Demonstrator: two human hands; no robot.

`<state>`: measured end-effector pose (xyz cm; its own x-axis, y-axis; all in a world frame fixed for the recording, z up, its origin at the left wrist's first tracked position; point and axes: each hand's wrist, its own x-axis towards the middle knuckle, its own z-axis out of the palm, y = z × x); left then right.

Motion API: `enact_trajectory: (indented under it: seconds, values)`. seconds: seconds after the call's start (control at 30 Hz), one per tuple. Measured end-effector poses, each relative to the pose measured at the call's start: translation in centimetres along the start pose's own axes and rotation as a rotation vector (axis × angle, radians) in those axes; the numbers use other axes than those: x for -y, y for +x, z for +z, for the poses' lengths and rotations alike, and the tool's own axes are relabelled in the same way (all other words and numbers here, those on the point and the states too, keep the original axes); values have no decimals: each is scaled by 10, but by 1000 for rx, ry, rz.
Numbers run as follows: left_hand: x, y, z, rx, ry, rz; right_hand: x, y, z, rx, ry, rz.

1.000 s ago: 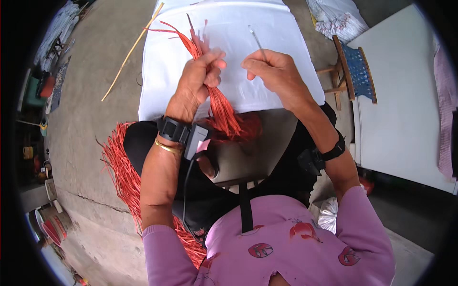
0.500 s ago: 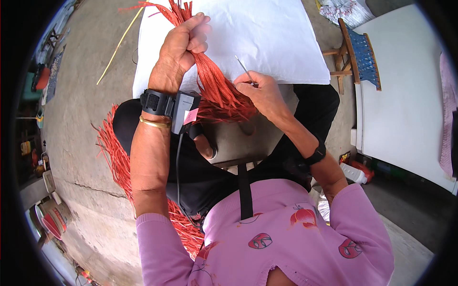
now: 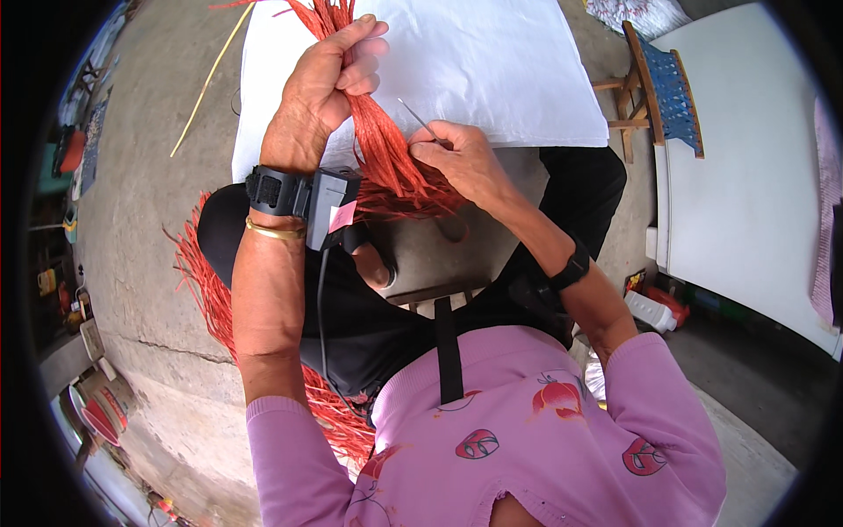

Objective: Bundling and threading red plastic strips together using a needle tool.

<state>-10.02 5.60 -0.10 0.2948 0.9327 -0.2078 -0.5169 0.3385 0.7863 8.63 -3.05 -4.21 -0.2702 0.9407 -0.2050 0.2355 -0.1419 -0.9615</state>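
My left hand (image 3: 338, 75) is closed around a bundle of red-orange raffia-like strands (image 3: 379, 140). The bundle's upper ends stick up past my fist, and its lower part fans out downward between my knees. Beside the fan, my right hand (image 3: 461, 160) is closed on a thin metal needle-like tool (image 3: 416, 119), whose tip points up and left toward the bundle. My right fingertips touch the edge of the strands; whether they also pinch a strand is too small to tell.
A white cloth-like sheet (image 3: 483, 70) lies in front of me. More red strands (image 3: 204, 281) hang beside my left thigh. At the right stand a wooden stool with blue webbing (image 3: 672, 101) and a white panel (image 3: 746, 176). A yellow strip (image 3: 209, 83) lies on the floor.
My right hand has moved left with the metal tool, closer to the bundle. My left hand keeps its grip and has shifted slightly left.
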Motion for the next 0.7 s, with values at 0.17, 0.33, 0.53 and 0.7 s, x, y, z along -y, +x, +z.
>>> enact_trajectory:
  seconds: [0.17, 0.33, 0.53, 0.7]
  values:
    - [0, 2, -1, 30, -12, -39, -7, 0, -10, -34, -23, -7]
    - [-16, 8, -16, -123, -26, 118, -14, -6, -39, -167, -449, -335]
    - [-38, -1, -28, -162, -17, 294, -19, -31, -114, -459, 433, 225]
    - [36, -13, 43, -125, 341, -197, 10, -23, -74, -372, 623, 130]
